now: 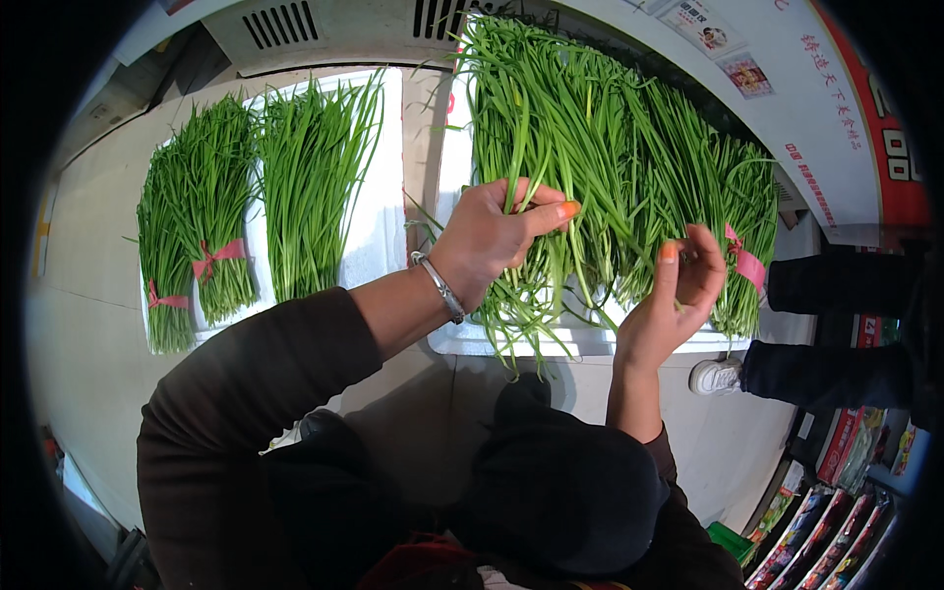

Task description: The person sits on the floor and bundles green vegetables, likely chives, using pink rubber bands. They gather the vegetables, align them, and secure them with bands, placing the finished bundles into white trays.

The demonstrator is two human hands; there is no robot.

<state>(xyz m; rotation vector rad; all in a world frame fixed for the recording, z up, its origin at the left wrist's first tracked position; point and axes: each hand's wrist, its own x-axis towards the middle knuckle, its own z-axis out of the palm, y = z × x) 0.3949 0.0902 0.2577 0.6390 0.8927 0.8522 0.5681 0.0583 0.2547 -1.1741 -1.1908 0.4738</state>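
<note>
My left hand [487, 228] pinches a few long garlic chives [525, 125] between thumb and fingers, above a white foam box [442, 343] heaped with more chives. A silver bangle circles that wrist. To its right, my right hand [675, 287] is raised with fingers curled; a thin chive stalk [640, 251] runs behind its thumb, and a pale green end shows at the palm. Loose, bent leaves [527, 332] hang over the box's near edge below my left hand. A chive bundle tied with pink ribbon [748, 269] lies at the box's right end.
On the left, another foam box [383, 214] bears loose chives [310, 199] and two pink-tied bundles [221, 262]. Another person's dark trouser legs [833, 376] and white shoe [715, 376] stand at right. Packaged goods on shelves [818, 538] fill the lower right. A vented appliance panel [324, 33] stands behind.
</note>
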